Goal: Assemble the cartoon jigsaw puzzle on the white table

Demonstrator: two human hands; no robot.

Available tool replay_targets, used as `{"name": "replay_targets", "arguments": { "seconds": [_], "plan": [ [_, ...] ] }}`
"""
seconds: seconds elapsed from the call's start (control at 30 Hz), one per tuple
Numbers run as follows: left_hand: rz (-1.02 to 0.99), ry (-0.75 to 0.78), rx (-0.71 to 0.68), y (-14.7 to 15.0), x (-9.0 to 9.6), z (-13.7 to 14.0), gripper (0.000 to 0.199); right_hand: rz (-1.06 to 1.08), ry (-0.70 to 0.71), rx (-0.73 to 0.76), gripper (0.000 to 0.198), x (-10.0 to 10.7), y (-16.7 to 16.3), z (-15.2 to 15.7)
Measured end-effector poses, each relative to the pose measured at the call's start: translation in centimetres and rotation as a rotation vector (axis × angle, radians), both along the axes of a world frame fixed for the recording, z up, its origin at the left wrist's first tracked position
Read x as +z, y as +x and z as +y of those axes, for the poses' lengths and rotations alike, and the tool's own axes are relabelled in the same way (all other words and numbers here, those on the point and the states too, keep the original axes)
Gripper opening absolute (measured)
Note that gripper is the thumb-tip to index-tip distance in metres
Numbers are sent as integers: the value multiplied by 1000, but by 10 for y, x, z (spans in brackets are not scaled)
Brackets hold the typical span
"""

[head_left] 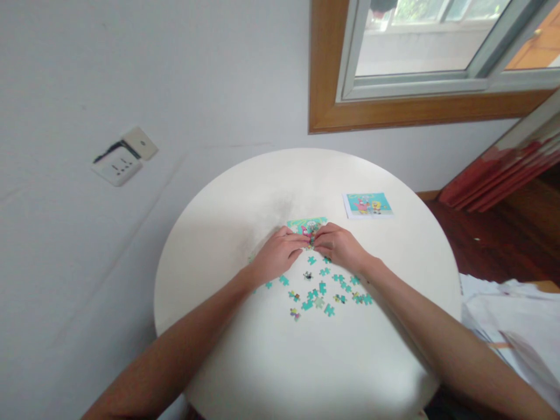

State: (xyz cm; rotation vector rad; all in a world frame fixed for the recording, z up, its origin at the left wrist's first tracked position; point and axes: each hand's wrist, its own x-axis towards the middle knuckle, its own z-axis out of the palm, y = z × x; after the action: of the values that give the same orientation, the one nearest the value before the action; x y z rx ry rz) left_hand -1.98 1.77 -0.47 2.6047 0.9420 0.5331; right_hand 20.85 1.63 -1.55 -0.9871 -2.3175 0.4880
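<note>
A partly joined jigsaw puzzle [301, 223] with a green and teal cartoon picture lies near the middle of the round white table. My left hand [280, 252] rests along its lower left side, fingers stretched out to the right and thumb apart below them. From the other side my right hand [339, 244] reaches in, its fingers bent and pinched at a small colourful puzzle piece [312, 238] at the puzzle's lower edge. The fingertips of both hands almost meet there and partly hide the piece. Several loose teal pieces [322, 287] are scattered below the hands.
A picture card [370, 205] with the cartoon figures lies at the right back of the white table [280, 361]. The wall with a socket [117, 166] borders the table's left and back. Papers [516, 326] are stacked at the right, below a red curtain [503, 169].
</note>
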Motion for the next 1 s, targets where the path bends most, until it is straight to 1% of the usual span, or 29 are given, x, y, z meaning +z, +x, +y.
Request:
{"name": "replay_targets", "arguments": {
  "seconds": [0.13,0.4,0.67,0.83,1.0],
  "plan": [
    [17,4,4,1,0,1,29,-15,17,15,13,2,0,-1],
    [7,-9,-4,1,1,1,32,-75,38,50,18,12,-1,-4],
    [11,4,6,1,-1,0,32,-86,36,68,18,14,0,-6],
    [24,13,8,1,-2,0,32,-87,28,40,17,12,4,-5],
    [-13,-9,10,1,-1,0,32,-92,40,-82,21,3,11,1]
  ]
}}
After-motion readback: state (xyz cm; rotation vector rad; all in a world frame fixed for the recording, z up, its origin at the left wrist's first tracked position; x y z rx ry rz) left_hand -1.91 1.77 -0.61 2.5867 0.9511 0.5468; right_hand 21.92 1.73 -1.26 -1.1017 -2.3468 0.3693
